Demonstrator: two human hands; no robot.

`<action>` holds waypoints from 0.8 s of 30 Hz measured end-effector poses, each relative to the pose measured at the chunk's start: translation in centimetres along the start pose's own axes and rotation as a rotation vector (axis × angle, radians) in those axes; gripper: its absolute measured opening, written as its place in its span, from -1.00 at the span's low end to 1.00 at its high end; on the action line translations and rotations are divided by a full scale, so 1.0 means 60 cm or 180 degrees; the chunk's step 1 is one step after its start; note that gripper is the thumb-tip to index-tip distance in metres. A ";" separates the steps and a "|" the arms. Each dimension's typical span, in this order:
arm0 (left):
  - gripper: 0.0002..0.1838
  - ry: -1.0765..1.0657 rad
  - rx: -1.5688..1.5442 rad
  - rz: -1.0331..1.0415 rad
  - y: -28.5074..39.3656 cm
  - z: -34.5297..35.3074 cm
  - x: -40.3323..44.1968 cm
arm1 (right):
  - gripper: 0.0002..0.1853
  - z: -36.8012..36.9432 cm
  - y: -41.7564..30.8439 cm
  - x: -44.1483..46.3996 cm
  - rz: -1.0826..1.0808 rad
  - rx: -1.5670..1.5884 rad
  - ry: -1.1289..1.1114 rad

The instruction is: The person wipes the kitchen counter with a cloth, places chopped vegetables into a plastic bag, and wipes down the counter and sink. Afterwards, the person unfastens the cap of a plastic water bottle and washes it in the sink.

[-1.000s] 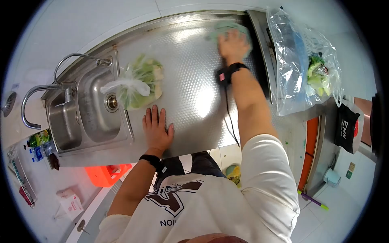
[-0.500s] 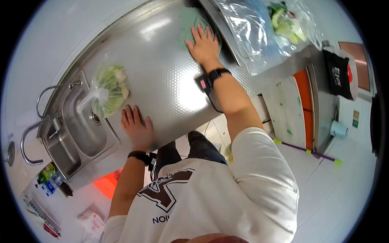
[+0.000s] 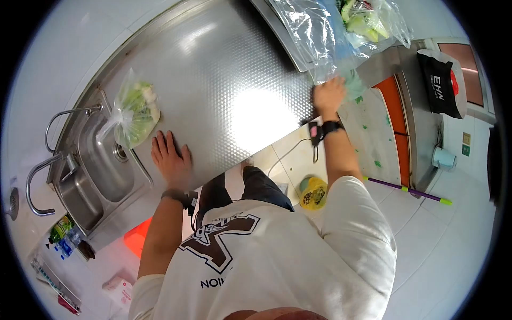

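My left hand [image 3: 170, 160] lies flat on the steel counter [image 3: 208, 90] near its front edge, fingers spread. Just beyond its fingertips rests a knotted clear plastic bag of pale green vegetables [image 3: 140, 109]. At the counter's right end, my right hand [image 3: 329, 96] is closed on a thin green cloth [image 3: 353, 85]. The cloth is blurred and sticks out past the counter's edge; the fingers partly hide it. Above that hand is a large clear plastic bag [image 3: 309, 32] on a raised metal surface.
A double sink [image 3: 114, 165] with two curved taps is set in at the left. At top right lie leafy vegetables in plastic [image 3: 368, 24]. A yellow bag [image 3: 313, 194] and a purple pole [image 3: 408, 190] are on the floor, and a black bag [image 3: 440, 85] stands at far right.
My right hand has swept the green cloth from the far part of the counter toward me and right, to the edge. My left hand stays flat by the knotted vegetable bag.
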State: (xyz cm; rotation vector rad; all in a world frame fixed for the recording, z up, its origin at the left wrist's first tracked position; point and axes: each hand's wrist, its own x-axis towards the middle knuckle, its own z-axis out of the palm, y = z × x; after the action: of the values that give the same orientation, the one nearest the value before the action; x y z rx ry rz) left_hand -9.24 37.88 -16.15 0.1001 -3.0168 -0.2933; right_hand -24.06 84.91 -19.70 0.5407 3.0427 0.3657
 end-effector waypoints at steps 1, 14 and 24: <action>-0.34 0.0004 -0.0005 -0.0013 0.000 0.001 0.002 | -0.39 -0.024 -0.051 -0.030 -0.0010 -0.0061 -0.0153; -0.35 0.0122 -0.0007 -0.0062 -0.007 0.011 -0.001 | -0.41 -0.089 -0.137 -0.143 -0.2178 0.1739 0.0347; -0.32 0.0112 -0.0052 -0.0101 -0.009 0.013 -0.002 | -0.36 -0.090 -0.253 -0.188 -0.1481 0.1181 0.0279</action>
State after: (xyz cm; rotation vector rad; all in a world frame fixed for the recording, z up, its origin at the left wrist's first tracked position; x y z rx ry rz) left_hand -9.18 37.49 -17.01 0.1500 -2.9799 -0.3157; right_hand -18.94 65.96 -18.13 -0.1937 3.1951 -0.2000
